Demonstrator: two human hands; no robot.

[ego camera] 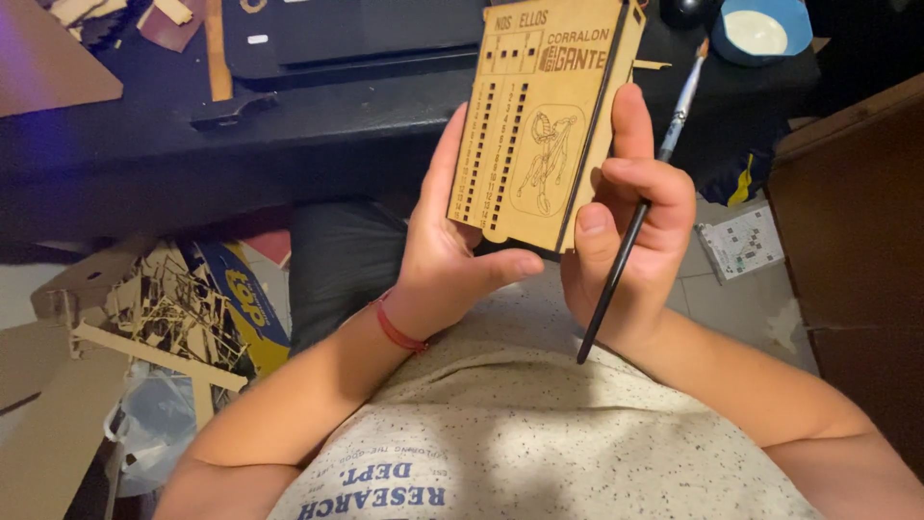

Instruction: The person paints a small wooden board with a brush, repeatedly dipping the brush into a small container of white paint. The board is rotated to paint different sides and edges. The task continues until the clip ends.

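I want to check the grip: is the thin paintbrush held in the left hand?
No, the paintbrush sits in the right hand, while the left hand only supports the wooden panel.

Dark worktable (318,120) above; pale tiled floor (731,308) (cardboard scraps (164,318) left); dim light.

Dim room, lit warmly from above and in front, so the wooden panel (539,116) and both forearms glow while the desk (318,125) sinks into near black. A violet tint touches the upper left corner. Shadows fill the right edge. Focus is fairly sharp centrally, with slight wide-angle stretching at the edges.
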